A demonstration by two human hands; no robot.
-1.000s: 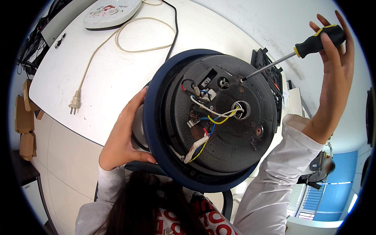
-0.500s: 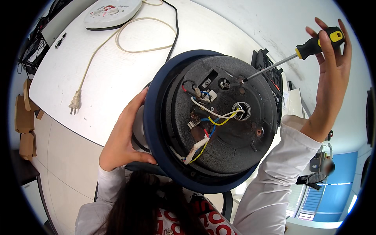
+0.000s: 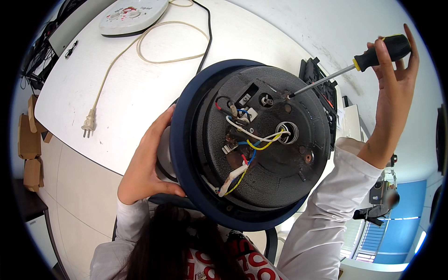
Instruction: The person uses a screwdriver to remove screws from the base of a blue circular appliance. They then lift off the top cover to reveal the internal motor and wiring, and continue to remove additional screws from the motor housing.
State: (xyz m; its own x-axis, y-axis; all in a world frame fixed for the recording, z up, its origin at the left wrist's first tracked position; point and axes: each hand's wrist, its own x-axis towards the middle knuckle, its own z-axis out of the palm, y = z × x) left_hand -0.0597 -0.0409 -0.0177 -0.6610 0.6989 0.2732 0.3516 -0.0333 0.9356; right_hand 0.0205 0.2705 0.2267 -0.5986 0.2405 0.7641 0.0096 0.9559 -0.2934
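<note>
A round appliance (image 3: 261,172) with a navy blue rim stands tipped up, its dark speckled metal underside and loose wiring exposed. White, yellow and blue wires (image 3: 261,140) run to a spring-ringed hole in it. My left hand (image 3: 147,163) grips the appliance's left side, thumb low against the rim and fingers partly hidden behind it. In my right hand (image 3: 394,65), a screwdriver (image 3: 333,75) with a black and yellow handle slants down to the left. Its tip meets a small screw spot near the underside's upper right edge.
The white table (image 3: 135,93) carries a beige cord with a two-pin plug (image 3: 88,123), a black cable (image 3: 210,35) and a white appliance panel with knobs (image 3: 133,16). Behind the round appliance lies an open black tool case (image 3: 322,84). A person (image 3: 380,205) is in the right background.
The screwdriver handle has turned in my right hand, its yellow patch rolling out of sight, and my fingers have shifted round it. The tip stays in place. My left hand holds still.
</note>
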